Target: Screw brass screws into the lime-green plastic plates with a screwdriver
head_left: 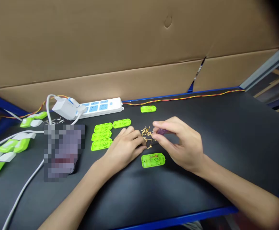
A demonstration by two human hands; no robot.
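Golden parts [146, 131] between both hands [127, 143] [184, 142]

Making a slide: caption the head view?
Right hand holds a purple object, left hand at golden pieces, among green plastic shells.

The left hand [127, 145] touches gold bits [144, 131] on the black table [228, 143]; the right hand [186, 143] pinches a purple tool [162, 131] beside them; a green shell [153, 160] lies in front, four more shells [101, 135] to the left, before a power strip [109, 105]
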